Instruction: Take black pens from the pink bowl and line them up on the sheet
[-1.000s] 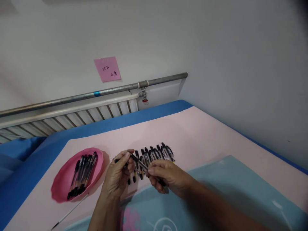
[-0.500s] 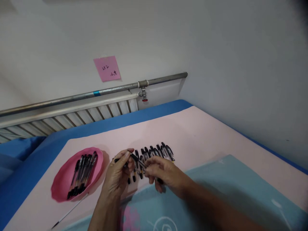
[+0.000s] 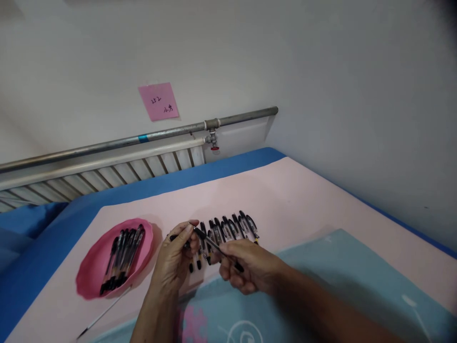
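Observation:
My left hand (image 3: pixel 176 255) is closed, with thumb and fingertips pinched around a small black piece that looks like a pen cap (image 3: pixel 173 237). A gel pen (image 3: pixel 214 244) with a clear barrel and black ends slants between both hands. Its upper black end reaches my left fingertips; my right hand (image 3: pixel 246 267) grips the lower barrel between thumb and fingers. Just behind the hands, a row of black-capped gel pens (image 3: pixel 245 224) lies side by side on the pink table mat, partly hidden by my fingers.
Left of the hands stands a pink scalloped dish (image 3: pixel 85 271) holding several gel pens (image 3: pixel 123 259). A thin white stick with a dark tip (image 3: pixel 103 312) lies before it. A light-blue cloth (image 3: pixel 314 286) covers the near side. A radiator (image 3: pixel 160 164) and pipe (image 3: pixel 117 144) run along the wall.
My right hand has slid down and right along the pen, and more of the clear barrel shows between the hands. My left hand has stayed in place.

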Available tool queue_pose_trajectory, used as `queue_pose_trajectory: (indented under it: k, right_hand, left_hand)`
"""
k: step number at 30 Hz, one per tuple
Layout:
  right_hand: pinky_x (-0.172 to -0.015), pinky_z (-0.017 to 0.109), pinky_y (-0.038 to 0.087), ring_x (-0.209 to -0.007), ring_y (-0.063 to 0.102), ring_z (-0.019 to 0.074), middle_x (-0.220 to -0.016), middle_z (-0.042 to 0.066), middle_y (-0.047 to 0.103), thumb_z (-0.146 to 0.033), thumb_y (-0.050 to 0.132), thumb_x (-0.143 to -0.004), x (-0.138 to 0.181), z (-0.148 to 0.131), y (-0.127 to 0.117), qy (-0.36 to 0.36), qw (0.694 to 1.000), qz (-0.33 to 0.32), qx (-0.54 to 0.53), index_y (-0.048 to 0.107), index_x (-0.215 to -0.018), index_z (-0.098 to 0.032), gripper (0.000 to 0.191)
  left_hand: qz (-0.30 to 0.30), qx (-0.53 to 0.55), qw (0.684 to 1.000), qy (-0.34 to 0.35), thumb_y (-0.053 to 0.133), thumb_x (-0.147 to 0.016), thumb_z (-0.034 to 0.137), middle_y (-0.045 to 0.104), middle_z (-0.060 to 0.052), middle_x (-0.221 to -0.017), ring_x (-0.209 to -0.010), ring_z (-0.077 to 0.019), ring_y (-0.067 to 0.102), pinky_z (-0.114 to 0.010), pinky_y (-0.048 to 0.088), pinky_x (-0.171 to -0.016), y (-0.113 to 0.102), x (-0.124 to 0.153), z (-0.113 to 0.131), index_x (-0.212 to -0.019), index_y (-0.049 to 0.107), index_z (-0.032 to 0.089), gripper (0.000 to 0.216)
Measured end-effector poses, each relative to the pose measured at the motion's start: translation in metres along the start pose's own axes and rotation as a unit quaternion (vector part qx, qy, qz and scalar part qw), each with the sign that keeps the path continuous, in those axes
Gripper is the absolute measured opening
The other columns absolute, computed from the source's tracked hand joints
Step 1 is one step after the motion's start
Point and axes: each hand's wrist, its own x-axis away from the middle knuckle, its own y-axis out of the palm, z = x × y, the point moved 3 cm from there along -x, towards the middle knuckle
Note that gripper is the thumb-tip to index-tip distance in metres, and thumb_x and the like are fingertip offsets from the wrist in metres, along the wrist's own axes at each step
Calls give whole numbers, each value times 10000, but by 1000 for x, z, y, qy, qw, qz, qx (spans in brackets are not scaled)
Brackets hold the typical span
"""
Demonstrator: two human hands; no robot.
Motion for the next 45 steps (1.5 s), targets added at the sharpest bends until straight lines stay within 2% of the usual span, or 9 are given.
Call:
queue_pose_trajectory:
  k: [3,7,21,24,26,29,32,39,45]
  right_hand:
    - [-362,172,222,-393,354,39,-548,-52,468,-344,533,-735,-1,-2,-6,-62,992,67,91,501,-728,-172,175]
    - [-481,192,314,-522,422,69,-582,-37,486,-281,582,-715,1,-7,-13,-179,938,182,234,532,-701,-176,117]
    - [-480,208,277,-515,397,85,-570,-28,473,-367,498,-786,11,-13,-26,-218,913,207,275,526,-689,-184,209]
    - [-504,219,314,-537,431,102,-579,-21,492,-341,466,-790,15,-25,-43,-243,891,271,272,552,-706,-187,196]
    - [-585,236,362,-631,496,126,-673,5,560,-315,452,-783,22,-36,-63,-260,846,352,304,595,-729,-185,200]
    - [-727,259,374,-798,545,162,-834,40,624,-270,453,-760,30,-45,-94,-222,775,435,402,642,-737,-180,211]
    - [-702,264,371,-792,557,175,-835,59,644,-249,438,-753,30,-41,-115,-122,742,436,494,653,-764,-172,228]
    - [-593,245,343,-697,555,166,-776,70,652,-222,459,-728,17,-23,-113,-68,735,403,541,652,-817,-160,221]
    - [-601,229,344,-678,538,141,-732,49,636,-247,453,-757,24,-30,-107,-96,746,409,518,644,-758,-161,209]
  left_hand:
    - [16,28,999,9,710,-633,212,491,29,-546,-467,-45,438,-141,357,-416,-6,-4,3,-844,636,110,245]
    - [72,97,993,11,693,-637,157,490,26,-565,-481,-48,452,-131,369,-399,-20,-11,10,-804,628,113,184]
    - [200,120,967,99,597,-692,66,568,1,-622,-496,-45,510,-123,428,-439,-57,-17,35,-661,578,116,62]
    - [214,130,963,95,543,-726,40,559,-4,-605,-482,-43,501,-115,423,-413,-59,-16,38,-657,585,105,104]
    - [218,125,965,79,517,-745,39,559,-10,-607,-474,-43,497,-114,419,-394,-55,-16,35,-667,597,95,124]
    - [205,98,972,51,533,-745,51,564,-14,-633,-487,-49,506,-130,438,-406,-45,-16,24,-685,613,87,106]
    - [180,82,980,29,558,-737,69,573,-20,-668,-500,-52,513,-143,454,-427,-38,-18,12,-702,622,89,76]
    - [148,50,988,14,595,-703,94,572,-20,-654,-493,-65,517,-152,445,-407,-33,-18,0,-718,624,95,33]
    - [120,4,993,-20,665,-642,147,577,-11,-611,-473,-71,518,-154,430,-396,-8,-7,-14,-729,625,106,105]
